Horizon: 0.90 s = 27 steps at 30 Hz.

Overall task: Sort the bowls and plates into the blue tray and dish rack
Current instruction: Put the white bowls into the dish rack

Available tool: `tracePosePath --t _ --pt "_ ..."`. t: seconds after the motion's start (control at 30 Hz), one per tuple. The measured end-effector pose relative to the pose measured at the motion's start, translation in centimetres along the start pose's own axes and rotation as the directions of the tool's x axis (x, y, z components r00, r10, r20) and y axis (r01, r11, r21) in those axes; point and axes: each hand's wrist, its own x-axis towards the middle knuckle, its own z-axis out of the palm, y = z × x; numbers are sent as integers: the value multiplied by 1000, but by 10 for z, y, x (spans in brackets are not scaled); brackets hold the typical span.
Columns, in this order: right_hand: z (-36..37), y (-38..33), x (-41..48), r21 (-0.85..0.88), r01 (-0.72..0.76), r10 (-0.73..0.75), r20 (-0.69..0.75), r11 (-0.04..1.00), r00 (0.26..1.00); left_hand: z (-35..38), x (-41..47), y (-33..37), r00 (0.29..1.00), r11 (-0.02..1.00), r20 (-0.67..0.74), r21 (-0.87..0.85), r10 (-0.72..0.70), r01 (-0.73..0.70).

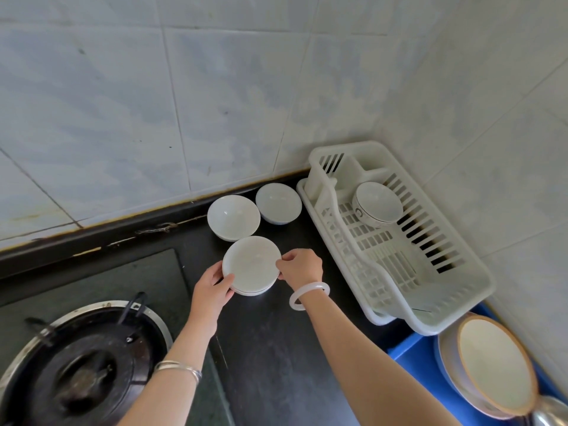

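Nearest the camera, left of the plate stack, a gas burner (83, 364) sits in the dark hob, its pan supports black and worn. To the right of the stack and close to the lower edge, the blue tray (408, 355) already holds large tan-rimmed plates (491, 364) leaning on one another, with a bit of shiny metal at the very corner (too cropped to name).

The stack of small white plates (251, 265) rests on the black bench (276, 348), and both hands are on it. The left hand (212, 287) cups the stack's left rim, thumb over the top edge and fingers curled beneath. The right hand (302, 265), a pale bangle (309, 295) at its wrist, pinches the right rim between thumb and fingertips. Thin silver bangles (181, 368) circle the left forearm.

Just right of the stack stands the white dish rack (461, 290), its raised near wall between the stack and the rack's floor. One patterned bowl (378, 204) sits tilted in the rack's far end.

Beyond the stack, two white bowls (233, 217) stand upright side by side, nearly touching each other, close under the tiled wall (153, 103).
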Motion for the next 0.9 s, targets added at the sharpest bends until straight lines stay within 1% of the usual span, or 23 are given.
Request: tracePosePath --t 0.1,0.17,0.23,0.3,0.37,0.53,0.63,0.8,0.9 --pt "-1 7 7 6 2 -2 46 1000 999 0 0 3 1000 1000 -3 10 -22 22" --pt "-4 9 11 46 -10 4 127 999 992 -1 0 5 999 999 3 26 -34 34" --pt "-7 9 14 125 -81 47 254 989 966 -2 1 7 998 998 23 23 -55 55" --pt "-8 6 13 203 -173 84 384 964 920 -1 0 10 996 997 34 12 -81 81" --pt "-7 3 11 234 -205 89 426 950 900 1 0 12 995 995 23 7 -96 96" --pt "-9 1 8 264 -221 119 351 939 929 6 -8 17 995 994 1 51 -98 98" --pt "-27 1 5 312 -213 114 307 926 945 15 -15 29 998 994 37 94 -56 52" --pt "-84 0 -4 412 -23 -41 147 911 988 56 -33 62 984 986 174 157 29 -57" --pt "-130 -1 -4 371 67 -82 25 926 996 94 -42 78 961 981 272 165 56 -104"
